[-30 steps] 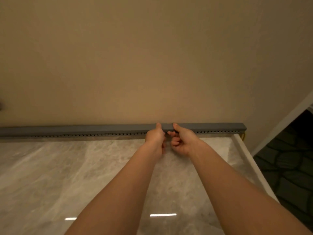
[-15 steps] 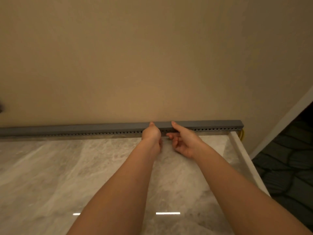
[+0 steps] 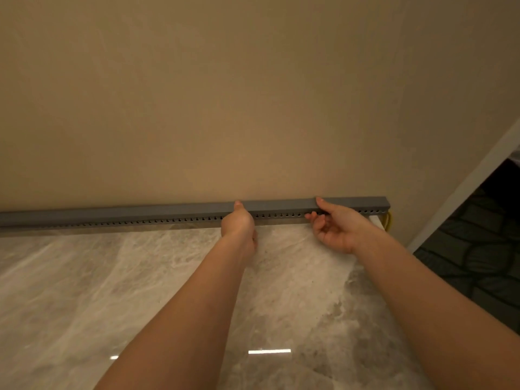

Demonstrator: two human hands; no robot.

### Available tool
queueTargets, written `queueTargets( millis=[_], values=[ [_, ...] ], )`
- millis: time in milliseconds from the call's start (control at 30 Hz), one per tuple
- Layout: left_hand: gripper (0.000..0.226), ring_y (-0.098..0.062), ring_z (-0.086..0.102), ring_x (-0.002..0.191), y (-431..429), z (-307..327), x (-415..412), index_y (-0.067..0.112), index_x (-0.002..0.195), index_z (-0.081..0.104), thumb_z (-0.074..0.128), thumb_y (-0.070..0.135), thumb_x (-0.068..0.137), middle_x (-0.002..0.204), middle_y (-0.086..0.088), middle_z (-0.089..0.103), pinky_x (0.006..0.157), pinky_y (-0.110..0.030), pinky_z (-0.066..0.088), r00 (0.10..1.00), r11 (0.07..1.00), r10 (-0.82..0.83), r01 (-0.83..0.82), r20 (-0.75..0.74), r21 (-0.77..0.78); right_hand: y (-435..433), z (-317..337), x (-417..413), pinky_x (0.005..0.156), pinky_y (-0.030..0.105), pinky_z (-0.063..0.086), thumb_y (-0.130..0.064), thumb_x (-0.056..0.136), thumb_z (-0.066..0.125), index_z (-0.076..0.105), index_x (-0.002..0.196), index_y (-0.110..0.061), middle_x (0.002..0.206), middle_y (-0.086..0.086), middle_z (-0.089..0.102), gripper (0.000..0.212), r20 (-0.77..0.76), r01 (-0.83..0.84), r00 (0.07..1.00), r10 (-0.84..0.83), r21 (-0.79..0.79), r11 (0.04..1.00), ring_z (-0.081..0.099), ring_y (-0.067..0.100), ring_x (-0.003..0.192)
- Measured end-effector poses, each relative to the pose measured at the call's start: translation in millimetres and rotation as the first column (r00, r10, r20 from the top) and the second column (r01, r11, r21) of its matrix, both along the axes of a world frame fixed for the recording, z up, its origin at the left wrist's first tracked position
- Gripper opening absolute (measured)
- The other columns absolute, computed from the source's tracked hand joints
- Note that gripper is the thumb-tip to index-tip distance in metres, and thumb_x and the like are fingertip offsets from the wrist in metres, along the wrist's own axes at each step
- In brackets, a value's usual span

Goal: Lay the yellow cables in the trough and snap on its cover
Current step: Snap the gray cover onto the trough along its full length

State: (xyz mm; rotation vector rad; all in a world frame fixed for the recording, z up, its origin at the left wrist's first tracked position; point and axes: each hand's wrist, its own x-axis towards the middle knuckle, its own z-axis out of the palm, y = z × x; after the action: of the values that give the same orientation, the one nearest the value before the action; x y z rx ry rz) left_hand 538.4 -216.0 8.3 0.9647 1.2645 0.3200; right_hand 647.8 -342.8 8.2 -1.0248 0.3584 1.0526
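Two thumbs press atop the smooth long grey plastic cover (image 3: pixel 281 205); left hand (image 3: pixel 237 225) and right hand (image 3: pixel 336 228) each pinch it.

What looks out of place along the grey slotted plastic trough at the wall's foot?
A yellow cable loop sticks out past the right end of the grey slotted plastic trough, beside the white floor edging, not tucked inside. The grey cover looks level.

The cover (image 3: pixel 168 210) before me is plain grey, the trough (image 3: pixel 140 222) under it grey with a row of dark holes. The cables (image 3: pixel 388 220) are yellow, the wall (image 3: pixel 253 94) beige. My tabletop (image 3: pixel 112 291) is grey marble veined white; the carpet (image 3: pixel 478 266) is dark, leaf-patterned.
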Motion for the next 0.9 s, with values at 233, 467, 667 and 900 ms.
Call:
queueTargets(
  millis=[233, 467, 667, 900],
  values=[
    [0.061, -0.015, 0.029, 0.044, -13.0, -7.8, 5.4, 0.002, 0.119, 0.054, 0.033, 0.054, 0.095, 0.057, -0.001, 0.039, 0.041, -0.025, 0.022, 0.999, 0.997, -0.001, 0.005, -0.053, 0.076, 3.1, -4.2, 3.3, 0.028, 0.01, 0.032, -0.023, 0.092, 0.055, 0.052, 0.076, 0.009, 0.055, 0.009, 0.05, 0.036, 0.02, -0.03, 0.999, 0.031, -0.037, 0.999, 0.039, 0.004, 0.024],
    [0.046, -0.013, 0.034, 0.041, -53.6, -3.4, 31.5, 0.009, 0.081, 0.059, 0.04, 0.048, 0.094, 0.057, -0.001, 0.045, 0.037, -0.019, 0.024, 0.966, 0.967, -0.255, 0.254, 0.036, 0.03, 4.5, -5.8, 1.1, 0.028, 0.009, 0.03, -0.022, 0.092, 0.055, 0.051, 0.08, 0.0, 0.051, 0.01, 0.055, 0.025, 0.081, -0.012, 0.997, 0.016, -0.049, 0.999, 0.038, 0.003, 0.025],
    [0.048, -0.015, 0.037, 0.038, -58.7, -5.2, 44.2, 0.008, 0.089, 0.064, 0.041, 0.049, 0.093, 0.054, -0.003, 0.046, 0.034, -0.018, 0.024, 0.973, 0.971, -0.229, 0.229, -0.007, 0.074, 2.2, -7.1, 0.9, 0.028, 0.01, 0.03, -0.023, 0.092, 0.055, 0.052, 0.085, -0.002, 0.054, 0.009, 0.053, 0.023, 0.098, -0.039, 0.994, 0.043, -0.045, 0.998, 0.039, 0.004, 0.026],
    [0.043, -0.012, 0.036, 0.041, -53.3, -3.1, 41.5, 0.014, 0.062, 0.049, 0.046, 0.041, 0.094, 0.055, 0.0, 0.046, 0.031, -0.015, 0.024, 0.972, 0.972, -0.232, 0.23, 0.046, 0.05, -0.8, -5.2, -6.5, 0.032, 0.011, 0.029, -0.026, 0.096, 0.049, 0.053, 0.076, -0.006, 0.057, 0.007, 0.049, 0.028, 0.337, -0.06, 0.934, 0.117, -0.176, 0.983, 0.04, 0.006, 0.03]
  ],
)
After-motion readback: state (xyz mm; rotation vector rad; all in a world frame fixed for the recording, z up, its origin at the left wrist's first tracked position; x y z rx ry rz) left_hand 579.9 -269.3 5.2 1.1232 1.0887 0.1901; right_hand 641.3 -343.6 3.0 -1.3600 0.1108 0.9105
